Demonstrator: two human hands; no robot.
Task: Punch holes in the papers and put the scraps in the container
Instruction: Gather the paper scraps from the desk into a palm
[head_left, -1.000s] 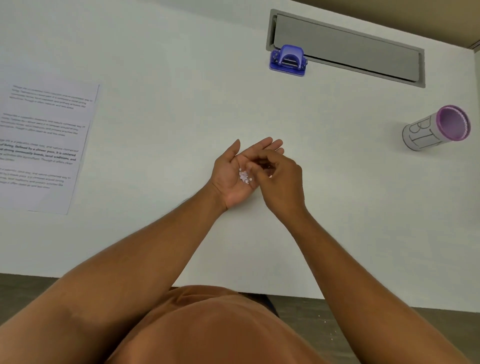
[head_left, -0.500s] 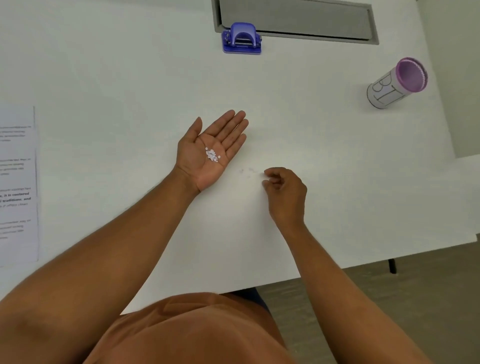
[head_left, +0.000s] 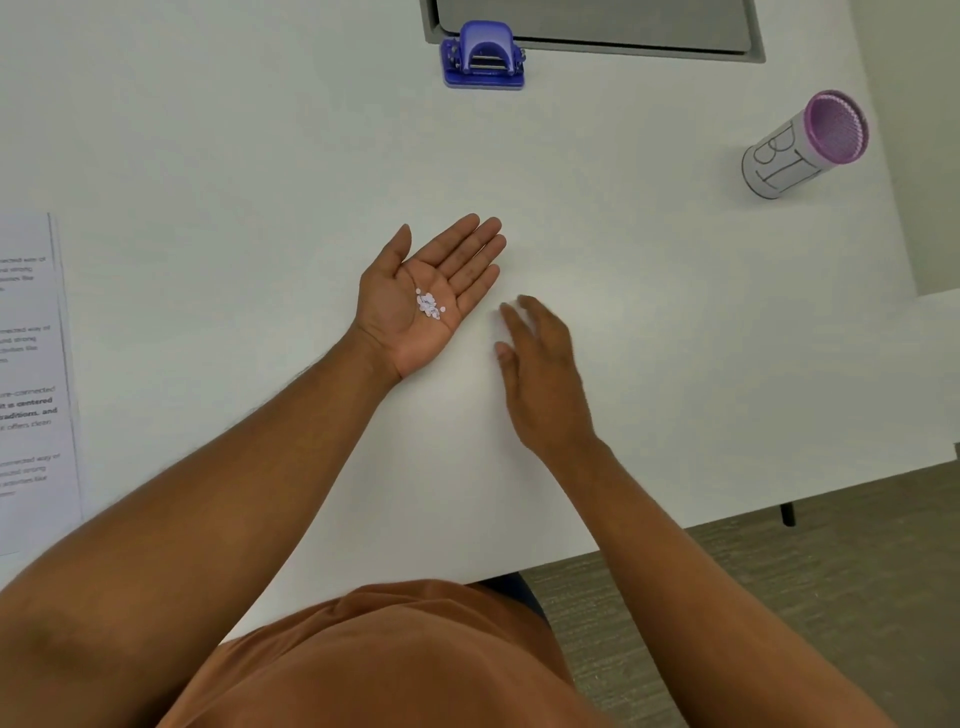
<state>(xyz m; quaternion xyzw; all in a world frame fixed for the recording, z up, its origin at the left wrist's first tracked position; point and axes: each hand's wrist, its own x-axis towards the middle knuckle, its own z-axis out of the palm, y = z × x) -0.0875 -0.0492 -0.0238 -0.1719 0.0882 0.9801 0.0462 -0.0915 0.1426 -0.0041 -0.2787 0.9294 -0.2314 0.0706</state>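
Observation:
My left hand lies palm up on the white table, fingers flat, with several small white paper scraps resting in the palm. Just to its right my right hand hovers palm down over the table, fingers loosely spread, holding nothing visible. The blue hole punch stands at the back centre. The container, a white cylinder with black letters and a purple mesh inside, stands at the back right, well away from both hands. Printed papers lie at the left edge, partly cut off.
A grey recessed cable flap sits in the table behind the hole punch. The table's front edge runs diagonally at lower right, with grey carpet beyond it. My orange shirt fills the bottom of the view.
My right hand left my left palm, pinched at the table to the right, and now is open and flat close beside my left hand. The view shifted right.

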